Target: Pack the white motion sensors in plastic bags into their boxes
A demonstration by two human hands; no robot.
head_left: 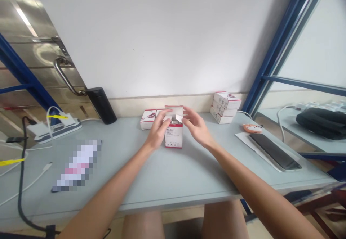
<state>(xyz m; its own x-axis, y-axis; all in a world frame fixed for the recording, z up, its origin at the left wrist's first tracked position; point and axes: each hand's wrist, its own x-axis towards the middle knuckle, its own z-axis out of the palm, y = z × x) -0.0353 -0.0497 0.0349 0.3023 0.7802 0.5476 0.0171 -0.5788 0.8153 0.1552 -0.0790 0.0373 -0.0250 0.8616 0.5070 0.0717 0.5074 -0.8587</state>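
Note:
A small white and red cardboard box (173,138) stands upright on the table before me. Its back lid is raised and a side flap sticks up at the top, while what lies inside is mostly hidden. My left hand (159,131) grips the upper left side of this box, thumb near its front top edge. On the other side, my right hand (198,126) has its fingers apart, fingertips at the right flap and the raised lid. Just behind my left hand lies a similar flat box (147,120), with another partly hidden beside it.
Three stacked boxes (223,111) stand by the wall at right. Nearer are an orange object (252,128) and a phone (273,150) on white paper. At left are a black cylinder (101,106), a power strip (58,129), cables and a blurred-out flat item (78,165).

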